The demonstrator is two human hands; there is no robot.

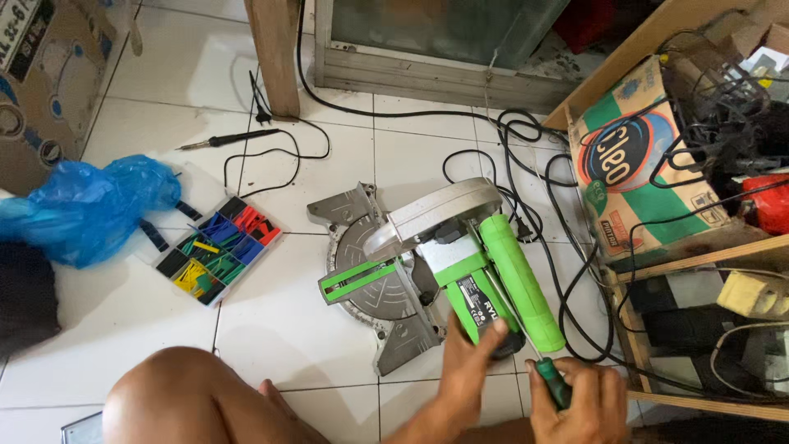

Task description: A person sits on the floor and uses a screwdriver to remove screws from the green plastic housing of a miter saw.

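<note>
A green and grey mitre saw (427,263) lies on the white tiled floor (271,321). My left hand (472,366) rests flat against the near end of its green motor housing (519,279), fingers apart. My right hand (579,403) is closed around a green-handled screwdriver (552,380), whose thin shaft points up and left toward the housing. My bare knee (193,399) shows at the bottom left.
A compartment box of coloured tubing pieces (218,247) and a blue plastic bag (86,205) lie left. A soldering iron (222,140) lies farther back. Black cables (559,238) loop right of the saw. A wooden shelf (699,255) with a cardboard box (641,156) stands right.
</note>
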